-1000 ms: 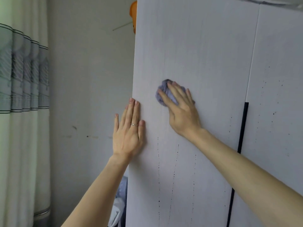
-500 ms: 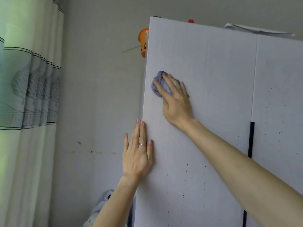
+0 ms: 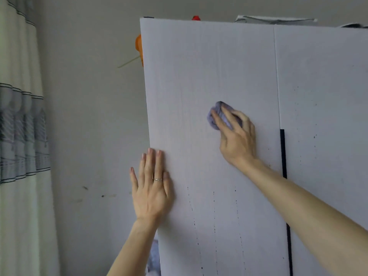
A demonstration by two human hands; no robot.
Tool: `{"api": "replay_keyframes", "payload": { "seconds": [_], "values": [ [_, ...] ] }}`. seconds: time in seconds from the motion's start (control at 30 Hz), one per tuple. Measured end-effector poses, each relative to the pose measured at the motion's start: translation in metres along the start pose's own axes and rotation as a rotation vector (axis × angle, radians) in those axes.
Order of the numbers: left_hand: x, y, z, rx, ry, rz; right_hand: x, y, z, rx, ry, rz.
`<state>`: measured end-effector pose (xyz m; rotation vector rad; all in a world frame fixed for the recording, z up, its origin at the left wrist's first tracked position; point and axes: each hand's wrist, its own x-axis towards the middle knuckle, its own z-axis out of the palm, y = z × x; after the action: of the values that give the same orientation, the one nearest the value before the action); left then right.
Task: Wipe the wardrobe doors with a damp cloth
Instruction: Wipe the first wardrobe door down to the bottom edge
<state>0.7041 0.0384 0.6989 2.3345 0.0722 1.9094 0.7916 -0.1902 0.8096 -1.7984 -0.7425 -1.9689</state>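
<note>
Bunched purple cloth (image 3: 216, 118), just right of frame centre, pressed to the left wardrobe door (image 3: 209, 66) under right hand (image 3: 237, 140), fingers curled around it. Flat on door's left edge, lower centre, left hand (image 3: 152, 188), fingers straight.

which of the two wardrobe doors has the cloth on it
The left door, by the wall: the right hand holds the purple cloth against it and the left hand rests at its edge. The right door, past the black strip, has no cloth.
</note>
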Motion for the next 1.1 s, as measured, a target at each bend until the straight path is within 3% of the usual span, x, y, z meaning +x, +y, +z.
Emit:
{"api": "replay_keyframes", "payload": {
  "seconds": [0.1,0.27,0.37,0.5,0.63,0.77,0.87,1.0,1.1],
  "values": [
    [0.002,0.000,-0.002,0.023,-0.014,0.029,-0.059,-0.013,0.002,0.102,0.014,-0.058],
    [0.016,0.013,-0.014,0.070,0.002,0.217,-0.078,0.013,-0.018,0.136,-0.148,-0.387],
    [0.036,0.049,-0.015,0.097,-0.133,0.298,-0.024,0.052,-0.027,0.122,-0.096,-0.218],
    [0.051,0.100,0.004,0.159,-0.245,0.163,0.015,0.083,-0.034,0.159,-0.021,0.057],
    [0.044,0.116,0.021,0.219,-0.251,0.089,-0.074,0.075,-0.032,0.163,0.021,0.076],
    [0.041,0.115,0.023,0.220,-0.240,0.109,-0.167,0.072,-0.048,0.185,-0.101,-0.003],
    [0.040,0.115,0.021,0.232,-0.244,0.105,-0.129,0.095,-0.050,0.200,-0.166,-0.057],
    [0.041,0.121,0.020,0.223,-0.276,0.070,-0.056,0.110,-0.043,0.226,-0.083,0.156],
    [0.039,0.118,0.012,0.119,-0.283,0.060,-0.080,0.095,-0.036,0.212,-0.003,0.172]
  ]
}}
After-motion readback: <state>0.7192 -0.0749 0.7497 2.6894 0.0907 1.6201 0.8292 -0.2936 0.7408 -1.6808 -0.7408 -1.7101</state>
